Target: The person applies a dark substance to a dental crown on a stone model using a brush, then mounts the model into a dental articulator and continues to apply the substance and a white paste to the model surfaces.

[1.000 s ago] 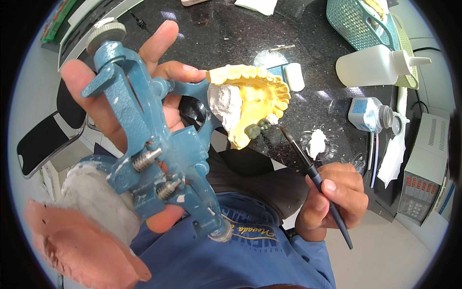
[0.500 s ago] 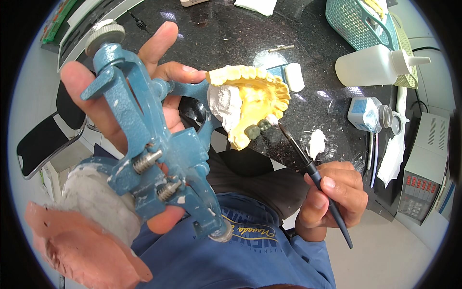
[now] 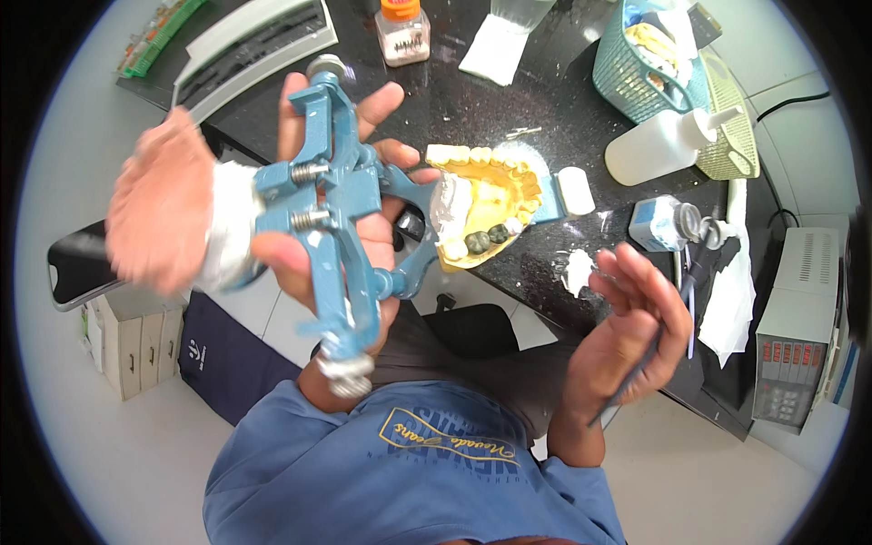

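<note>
My left hand (image 3: 377, 241) supports a blue dental articulator (image 3: 354, 189) from beneath, with its thumb and fingers around the frame. On the articulator's right side is a yellow dental cast (image 3: 486, 170), set in white plaster, with two dark metal crowns (image 3: 488, 238) and a white tooth along its near edge. A pink cast (image 3: 159, 209) on white plaster is mounted at the left side, blurred. My right hand (image 3: 627, 341) is closed around a thin dark brush (image 3: 627, 392), held apart from the cast. The brush's front end points toward a small open bottle (image 3: 656, 224).
White powder or paste (image 3: 578, 272) lies on the dark counter (image 3: 536, 295). A white squeeze bottle (image 3: 649, 150) stands near a teal basket (image 3: 627, 68) and a pale green basket (image 3: 731, 136). An orange-capped jar (image 3: 402, 36) is at the back. A grey control unit (image 3: 797, 309) stands at right.
The articulator has turned, bringing the pink cast up at the left. My right hand has drawn the brush away from the dark crowns, swinging its front end rightward toward the small bottle.
</note>
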